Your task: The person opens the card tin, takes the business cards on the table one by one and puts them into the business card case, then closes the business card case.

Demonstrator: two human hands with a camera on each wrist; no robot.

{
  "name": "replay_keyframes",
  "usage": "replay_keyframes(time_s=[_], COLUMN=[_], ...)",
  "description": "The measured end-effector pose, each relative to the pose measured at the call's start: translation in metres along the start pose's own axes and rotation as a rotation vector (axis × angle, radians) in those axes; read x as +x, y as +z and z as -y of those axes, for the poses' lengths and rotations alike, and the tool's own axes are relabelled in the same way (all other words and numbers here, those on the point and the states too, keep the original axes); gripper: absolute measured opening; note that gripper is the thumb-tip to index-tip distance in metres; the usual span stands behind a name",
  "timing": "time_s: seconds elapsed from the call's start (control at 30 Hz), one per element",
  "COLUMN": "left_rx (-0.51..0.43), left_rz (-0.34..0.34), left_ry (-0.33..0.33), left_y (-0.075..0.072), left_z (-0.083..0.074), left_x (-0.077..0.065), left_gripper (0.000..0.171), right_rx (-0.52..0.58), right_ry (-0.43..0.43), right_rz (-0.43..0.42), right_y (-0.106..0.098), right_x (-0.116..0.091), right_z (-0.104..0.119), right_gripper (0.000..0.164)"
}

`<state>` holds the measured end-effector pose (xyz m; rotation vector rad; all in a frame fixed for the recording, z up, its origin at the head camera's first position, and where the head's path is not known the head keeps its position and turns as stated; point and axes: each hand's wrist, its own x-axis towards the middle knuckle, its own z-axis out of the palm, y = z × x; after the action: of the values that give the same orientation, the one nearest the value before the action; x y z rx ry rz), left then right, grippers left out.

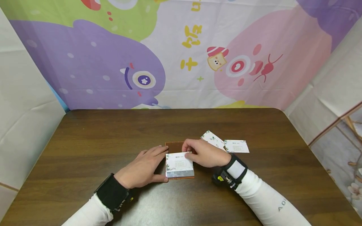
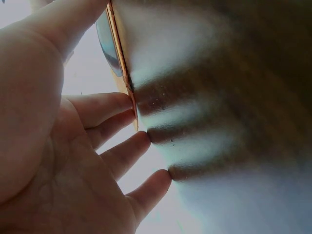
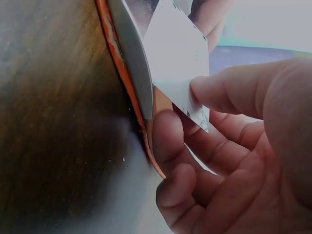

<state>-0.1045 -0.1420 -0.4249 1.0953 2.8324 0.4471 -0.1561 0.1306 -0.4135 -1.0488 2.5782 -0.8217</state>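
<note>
A brown card holder point(image 1: 173, 147) with a silvery metal part point(image 1: 180, 174) lies on the table. Over it is a white card point(image 1: 179, 160) printed with green leaves and small text. My right hand point(image 1: 207, 153) pinches this card by its right side, thumb on the printed face. Seen from the right wrist, the card point(image 3: 178, 53) slants against the metal part's edge, and some lower fingers are at the holder's thin orange-brown rim point(image 3: 117, 53). My left hand point(image 1: 144, 168) rests along the holder's left edge, fingers extended, thumb by the near corner.
Two more white leaf-printed cards lie right of the holder: a tilted card point(image 1: 212, 139), partly behind my right hand, and a straighter card point(image 1: 237, 146) touching or overlapping it. A cartoon-printed cloth point(image 1: 181, 78) hangs behind the wooden table point(image 1: 113, 131).
</note>
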Motion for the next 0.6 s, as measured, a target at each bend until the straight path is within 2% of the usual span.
replay_keyframes(time_s=[0.4,0.6], left_rx=[0.004,0.006], left_rz=[0.008,0.009], left_ry=[-0.007,-0.009], left_y=[-0.0026,-0.0034], left_z=[-0.0023,-0.0028], left_x=[-0.0003,0.0005], left_gripper=[0.09,0.09], right_rx=[-0.022,-0.023], right_ry=[0.043,0.024], right_rz=[0.019,0.023], right_y=[0.0025,0.0047], right_x=[-0.0034,-0.0053], right_z=[0.0021,0.0034], right_gripper=[0.007,0.006])
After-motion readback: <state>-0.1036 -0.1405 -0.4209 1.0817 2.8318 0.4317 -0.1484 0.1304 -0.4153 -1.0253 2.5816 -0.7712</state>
